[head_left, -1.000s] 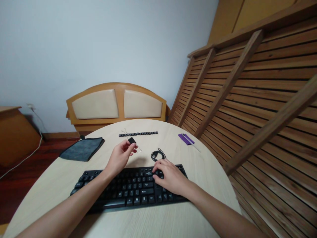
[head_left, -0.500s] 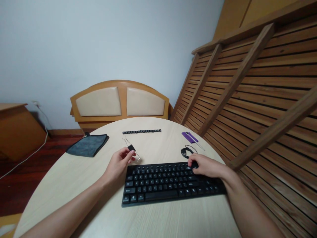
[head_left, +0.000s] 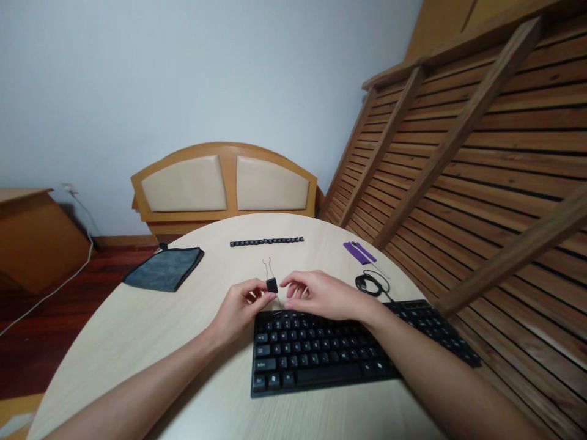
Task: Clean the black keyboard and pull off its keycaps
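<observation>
My left hand [head_left: 243, 307] pinches a keycap puller [head_left: 272, 285] by its black plastic body, above the upper left corner of the keyboard. Its two bent wire prongs point away from me, and a thinner metal end sticks out below. Right beside it is my right hand [head_left: 316, 294], thumb and fingers curved and apart with nothing between them, above the keyboard's back edge. The black keyboard [head_left: 316, 357] lies on the table, partly covered by my right forearm. Beyond the hands, a row of loose black keycaps [head_left: 266, 242] lines the far side.
A folded grey-blue cloth [head_left: 164, 270] lies at the left of the round table [head_left: 215, 397]. On the right are a coiled black cable [head_left: 370, 283], a purple item [head_left: 360, 252] and a slim brush-like stick [head_left: 373, 261]. A slatted wooden frame [head_left: 495, 183] leans beyond the right edge.
My right hand has left the keyboard's upper right part and moved left beside the puller. My left hand has shifted right with the puller, its prongs more upright. The keyboard sits slightly further right in view.
</observation>
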### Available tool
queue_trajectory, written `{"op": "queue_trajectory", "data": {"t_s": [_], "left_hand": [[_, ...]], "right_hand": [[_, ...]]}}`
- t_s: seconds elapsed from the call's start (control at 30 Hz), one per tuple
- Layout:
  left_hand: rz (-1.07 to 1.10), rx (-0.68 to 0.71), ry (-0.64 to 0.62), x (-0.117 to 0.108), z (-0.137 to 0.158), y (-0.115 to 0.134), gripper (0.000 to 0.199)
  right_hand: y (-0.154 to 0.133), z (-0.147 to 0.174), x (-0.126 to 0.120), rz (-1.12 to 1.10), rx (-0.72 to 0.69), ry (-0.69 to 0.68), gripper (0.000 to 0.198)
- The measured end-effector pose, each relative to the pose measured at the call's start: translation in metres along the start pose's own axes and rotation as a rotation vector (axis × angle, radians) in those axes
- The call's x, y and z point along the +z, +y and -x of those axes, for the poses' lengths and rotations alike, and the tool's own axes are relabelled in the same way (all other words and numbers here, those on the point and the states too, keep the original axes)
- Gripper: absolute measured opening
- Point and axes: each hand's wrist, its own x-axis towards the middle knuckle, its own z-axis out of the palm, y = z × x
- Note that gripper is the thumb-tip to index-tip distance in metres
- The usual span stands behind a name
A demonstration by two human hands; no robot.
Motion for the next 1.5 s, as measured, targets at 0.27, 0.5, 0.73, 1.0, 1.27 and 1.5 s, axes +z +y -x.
{"op": "queue_trajectory", "data": {"t_s": [0.27,0.5,0.73,1.0,1.27,1.5], "left_hand": [[0.041,-0.1,-0.03,-0.011,0.009,-0.002,0.024],[-0.179,-0.081,-0.272,-0.046,0.005,0.01,0.028],[-0.385,-0.011,-0.649,-0.062,0.012,0.005,0.056],[-0.46,-0.032,-0.592,-0.051,0.015,0.01,0.038],[-0.461,-0.018,-0.556,-0.049,0.017,0.007,0.034],[-0.4,-0.017,-0.552,-0.051,0.017,0.002,0.036]], "right_hand": [[0.012,-0.023,0.051,-0.161,-0.003,0.11,0.019],[0.014,-0.016,0.065,-0.342,0.054,0.166,0.017],[0.006,-0.01,0.069,-0.184,0.028,0.169,0.037],[0.0,-0.012,0.07,-0.088,-0.061,0.169,0.014],[0.001,-0.016,0.073,-0.091,-0.041,0.183,0.017],[0.005,-0.019,0.075,-0.259,0.023,0.186,0.016]]}}
